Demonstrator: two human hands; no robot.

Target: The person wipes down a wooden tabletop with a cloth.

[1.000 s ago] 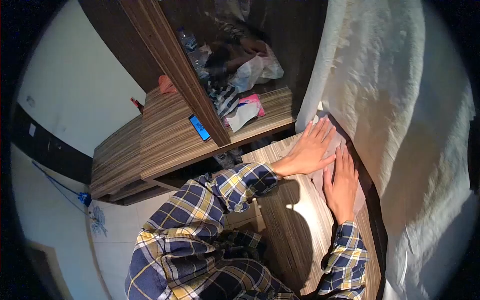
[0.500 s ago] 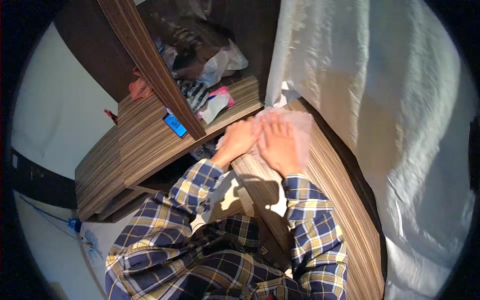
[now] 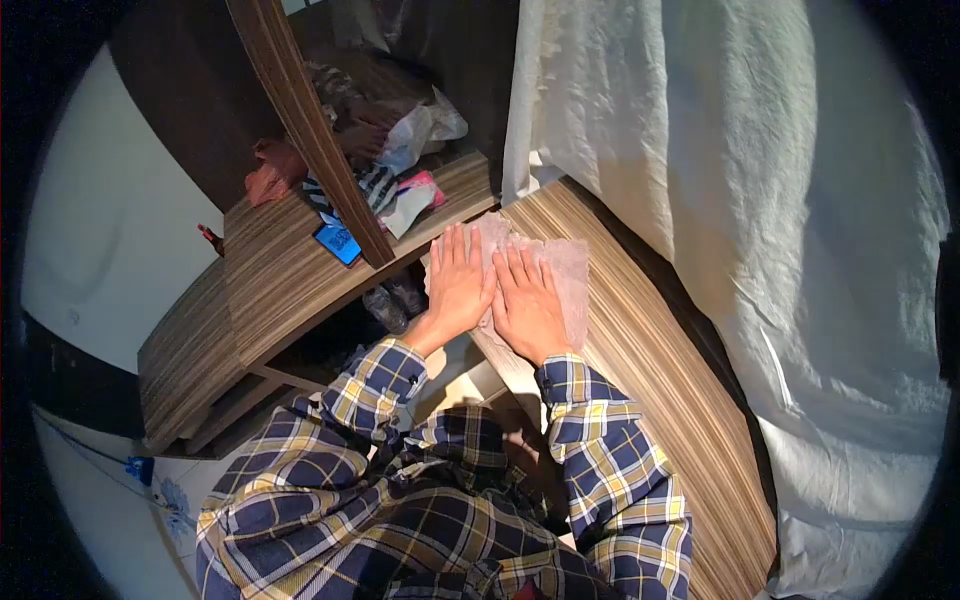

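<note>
A thin, pale pink cloth (image 3: 568,275) lies spread on the striped wood-grain top (image 3: 655,400) near its inner corner. My left hand (image 3: 458,290) rests flat on the cloth's left part, fingers stretched out and pointing away from me. Beside it, my right hand (image 3: 527,305) presses flat on the middle of the cloth, its fingers slightly apart. The two hands nearly touch at the thumbs. Parts of the cloth are hidden beneath both palms.
A white curtain (image 3: 740,200) hangs along the right. On the left unit lie a phone with a blue screen (image 3: 338,243), an orange-red bag (image 3: 275,172) and a crumpled packet (image 3: 410,205). A wooden post (image 3: 315,130) rises there. Dark items (image 3: 385,305) sit in the open shelf below.
The view has shifted, so the furniture appears further left. My left hand has straightened and lies flatter beside the right one. More of the wood top shows beyond the cloth.
</note>
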